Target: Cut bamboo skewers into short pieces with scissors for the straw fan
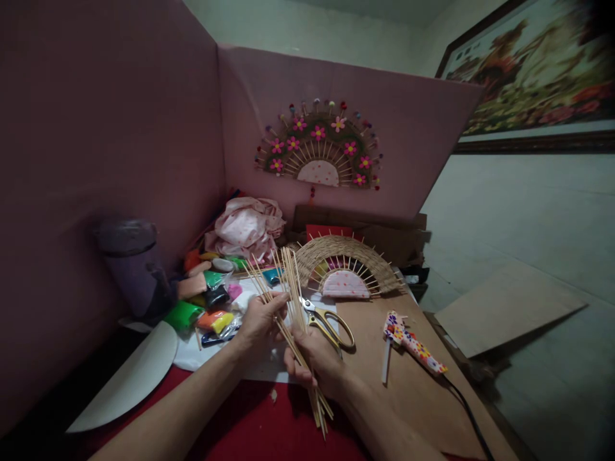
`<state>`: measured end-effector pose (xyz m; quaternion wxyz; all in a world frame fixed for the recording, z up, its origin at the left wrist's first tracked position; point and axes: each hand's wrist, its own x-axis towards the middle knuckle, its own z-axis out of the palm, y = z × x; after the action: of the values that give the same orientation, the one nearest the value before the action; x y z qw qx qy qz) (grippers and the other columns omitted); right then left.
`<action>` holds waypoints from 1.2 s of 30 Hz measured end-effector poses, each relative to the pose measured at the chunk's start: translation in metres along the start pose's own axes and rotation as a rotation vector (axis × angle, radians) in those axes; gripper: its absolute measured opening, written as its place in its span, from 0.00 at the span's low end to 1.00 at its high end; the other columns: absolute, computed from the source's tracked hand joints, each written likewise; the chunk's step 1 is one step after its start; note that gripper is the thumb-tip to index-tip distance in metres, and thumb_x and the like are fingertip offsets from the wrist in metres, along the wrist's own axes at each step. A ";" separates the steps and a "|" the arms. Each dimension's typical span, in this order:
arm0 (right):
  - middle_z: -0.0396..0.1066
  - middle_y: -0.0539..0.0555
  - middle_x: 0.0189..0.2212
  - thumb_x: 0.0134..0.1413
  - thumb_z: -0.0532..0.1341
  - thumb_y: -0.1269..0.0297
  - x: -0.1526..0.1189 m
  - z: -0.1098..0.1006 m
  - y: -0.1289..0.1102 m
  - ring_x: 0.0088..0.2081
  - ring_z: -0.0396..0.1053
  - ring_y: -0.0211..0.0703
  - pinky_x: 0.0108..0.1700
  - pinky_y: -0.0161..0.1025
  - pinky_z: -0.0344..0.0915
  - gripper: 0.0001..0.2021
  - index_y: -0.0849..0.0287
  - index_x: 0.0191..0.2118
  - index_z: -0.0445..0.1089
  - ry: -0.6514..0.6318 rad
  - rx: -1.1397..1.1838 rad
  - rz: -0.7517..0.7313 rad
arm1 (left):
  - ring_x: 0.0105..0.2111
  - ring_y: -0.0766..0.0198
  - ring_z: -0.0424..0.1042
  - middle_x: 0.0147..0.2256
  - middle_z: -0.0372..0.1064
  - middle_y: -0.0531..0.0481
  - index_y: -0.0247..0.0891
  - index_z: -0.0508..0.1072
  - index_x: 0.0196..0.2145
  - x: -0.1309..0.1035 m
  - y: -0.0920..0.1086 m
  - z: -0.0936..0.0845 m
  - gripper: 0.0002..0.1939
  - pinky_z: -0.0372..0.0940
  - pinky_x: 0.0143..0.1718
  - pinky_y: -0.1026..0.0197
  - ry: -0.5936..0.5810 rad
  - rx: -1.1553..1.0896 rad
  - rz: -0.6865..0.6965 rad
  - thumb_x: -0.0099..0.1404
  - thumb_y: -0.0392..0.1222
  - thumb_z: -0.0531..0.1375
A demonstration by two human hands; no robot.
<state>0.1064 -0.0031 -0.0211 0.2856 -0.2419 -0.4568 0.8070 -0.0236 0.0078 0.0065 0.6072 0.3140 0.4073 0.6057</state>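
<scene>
Thin bamboo skewers (289, 272) fill both hands above the front of the table. My left hand (262, 315) is closed round a few of them, which fan out to the upper left. A thicker bundle is wrapped in my right hand (310, 358), its pointed ends sticking out below toward me. Just behind the right hand lie scissors (331, 326) with gold handles. A woven half-round fan (355, 253), with skewer ribs and a pink dotted centre (346, 284), stands beyond the hands.
At left are bags of coloured clay (185, 315), a white half-circle board (132, 378) and a purple tumbler (137, 275). A flowered glue gun (413, 342) with its cord lies right on brown board. Crumpled pink cloth (250, 224) sits behind; a finished flower fan (318, 147) hangs on the pink panel.
</scene>
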 end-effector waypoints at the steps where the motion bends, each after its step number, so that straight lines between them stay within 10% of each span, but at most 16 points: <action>1: 0.67 0.49 0.13 0.50 0.54 0.40 0.000 0.000 0.000 0.08 0.49 0.27 0.10 0.25 0.43 0.31 0.66 0.45 0.63 0.010 -0.002 0.003 | 0.09 0.75 0.51 0.14 0.56 0.61 0.35 0.65 0.26 0.000 0.000 0.000 0.17 0.49 0.06 0.69 0.002 -0.009 0.005 0.47 0.49 0.66; 36: 0.66 0.47 0.12 0.51 0.53 0.40 -0.001 0.004 -0.001 0.07 0.48 0.27 0.09 0.25 0.43 0.30 0.66 0.46 0.63 0.045 0.007 0.057 | 0.08 0.74 0.53 0.14 0.60 0.60 0.36 0.64 0.27 -0.001 0.001 0.003 0.17 0.47 0.06 0.69 -0.002 -0.021 -0.038 0.46 0.48 0.66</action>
<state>0.1048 -0.0054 -0.0186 0.2734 -0.2717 -0.4405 0.8108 -0.0219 0.0076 0.0088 0.6223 0.3003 0.4060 0.5980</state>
